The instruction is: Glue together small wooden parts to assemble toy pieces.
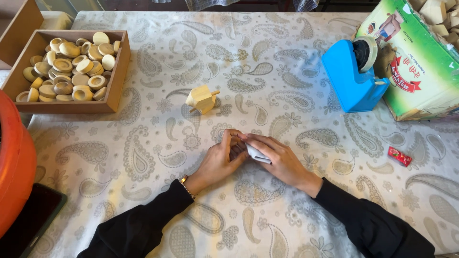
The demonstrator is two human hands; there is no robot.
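A table (267,62) fills nearly the whole frame, covered with a pale cloth printed in grey and beige paisley. Little of the room shows beyond its far edge at the top of the frame.

In the upper left sits a shallow wooden tray (117,76) heaped with small round wooden discs (71,67). A large orange rounded object (14,162) bulges in at the left edge, and a dark flat device (33,220) lies in the lower left corner. Just above the middle of the frame a small wooden block with a peg through it (202,99) lies on the cloth, apart from everything else. In the upper right stands a blue tape dispenser (351,79) with a roll of tape, touching or just beside a green printed carton (420,71) that holds pale wooden blocks. A small red wrapped item (399,156) lies at the right, well apart from the hands. Nothing stands between the hands and these things.

Both hands meet just below the centre of the frame, in dark sleeves. The left hand (217,160) and right hand (279,160) each have their grip narrowed on a small folded white piece (258,154), fingers curled around it, held low over the cloth. Part of it is hidden by the fingers.
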